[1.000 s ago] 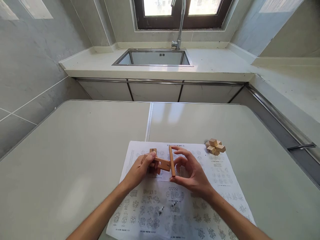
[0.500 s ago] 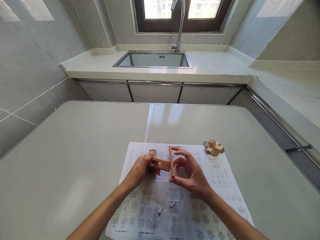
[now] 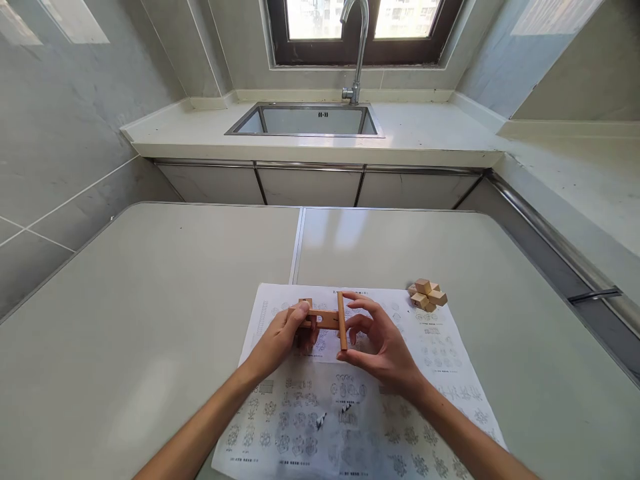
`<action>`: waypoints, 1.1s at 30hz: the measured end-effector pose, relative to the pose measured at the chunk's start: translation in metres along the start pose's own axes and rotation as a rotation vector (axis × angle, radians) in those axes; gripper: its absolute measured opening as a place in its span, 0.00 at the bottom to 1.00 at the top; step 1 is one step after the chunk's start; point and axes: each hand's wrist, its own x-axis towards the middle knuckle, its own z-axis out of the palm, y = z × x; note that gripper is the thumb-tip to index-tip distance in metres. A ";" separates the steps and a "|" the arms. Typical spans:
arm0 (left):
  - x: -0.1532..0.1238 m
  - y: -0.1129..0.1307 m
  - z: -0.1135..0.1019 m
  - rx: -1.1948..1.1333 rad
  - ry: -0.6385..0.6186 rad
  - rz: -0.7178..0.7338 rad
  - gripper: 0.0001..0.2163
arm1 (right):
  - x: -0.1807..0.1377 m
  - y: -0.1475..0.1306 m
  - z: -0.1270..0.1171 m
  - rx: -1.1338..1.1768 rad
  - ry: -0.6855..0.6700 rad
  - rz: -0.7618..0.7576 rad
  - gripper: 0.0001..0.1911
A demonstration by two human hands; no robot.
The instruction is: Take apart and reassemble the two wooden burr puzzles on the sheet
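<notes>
My left hand [image 3: 285, 333] is closed around a few joined brown wooden puzzle pieces [image 3: 327, 320], one of them a flat bar with a hole that points right. Between the thumb and fingertips of my right hand [image 3: 377, 343] an upright thin wooden puzzle piece [image 3: 342, 321] is pinched at its two ends. The tip of the flat bar meets the middle of that upright piece; whether it is fitted in, I cannot tell. My left fingers hide part of the joined pieces. Below both hands lies a printed instruction sheet [image 3: 300, 373] with many small diagrams.
An assembled light wooden burr puzzle [image 3: 427, 295] sits on the sheet's upper right corner. The pale table [image 3: 125, 320] has a seam down its middle. Beyond it are a counter with a sink [image 3: 305, 135], a faucet [image 3: 361, 53] and a window.
My left hand has turned the joined pieces so that the flat bar lies more level. Its tip now sits against the middle of the upright piece, which moved slightly left.
</notes>
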 end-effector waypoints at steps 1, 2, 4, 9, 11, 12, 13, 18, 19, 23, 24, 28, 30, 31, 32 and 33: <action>0.000 0.000 0.000 0.007 -0.007 0.011 0.27 | 0.000 0.000 0.000 0.003 0.001 0.004 0.32; 0.000 0.000 0.000 0.014 -0.010 0.020 0.27 | 0.000 0.000 0.000 0.006 0.002 0.006 0.32; -0.001 -0.001 0.000 0.024 -0.009 0.029 0.26 | 0.000 0.000 0.000 0.006 0.002 0.006 0.32; -0.001 -0.001 -0.004 0.071 0.000 0.020 0.26 | 0.000 -0.002 -0.004 0.022 0.013 0.031 0.33; 0.000 -0.002 -0.006 0.087 -0.013 0.014 0.26 | 0.001 -0.003 -0.006 0.067 0.026 0.064 0.33; 0.000 -0.002 -0.006 0.088 -0.023 0.013 0.26 | 0.002 -0.003 -0.007 0.094 0.030 0.082 0.33; 0.000 -0.002 -0.007 0.082 -0.032 0.011 0.26 | 0.002 -0.003 -0.008 0.120 0.031 0.096 0.33; 0.000 0.000 -0.005 -0.001 -0.047 -0.020 0.27 | 0.003 0.001 -0.010 0.216 0.008 0.124 0.34; -0.001 0.000 -0.004 -0.020 -0.053 -0.030 0.27 | 0.003 0.001 -0.011 0.229 0.003 0.129 0.34; -0.002 0.003 -0.005 -0.069 -0.097 -0.041 0.27 | 0.002 0.004 -0.012 0.255 -0.007 0.140 0.35; -0.003 0.003 -0.005 -0.071 -0.107 -0.037 0.27 | 0.002 0.004 -0.012 0.259 -0.007 0.141 0.35; -0.004 0.002 -0.005 -0.054 -0.129 -0.035 0.27 | 0.002 0.005 -0.013 0.279 -0.009 0.144 0.34; -0.005 0.001 -0.005 -0.055 -0.132 -0.038 0.27 | 0.002 0.006 -0.013 0.285 -0.011 0.141 0.34; -0.005 0.001 -0.004 -0.059 -0.130 -0.039 0.27 | 0.002 0.007 -0.013 0.289 -0.012 0.138 0.34; -0.005 0.000 -0.004 -0.064 -0.129 -0.041 0.27 | 0.002 0.007 -0.014 0.293 -0.011 0.135 0.34; -0.005 -0.001 -0.004 -0.071 -0.129 -0.042 0.27 | 0.002 0.007 -0.014 0.297 -0.011 0.136 0.34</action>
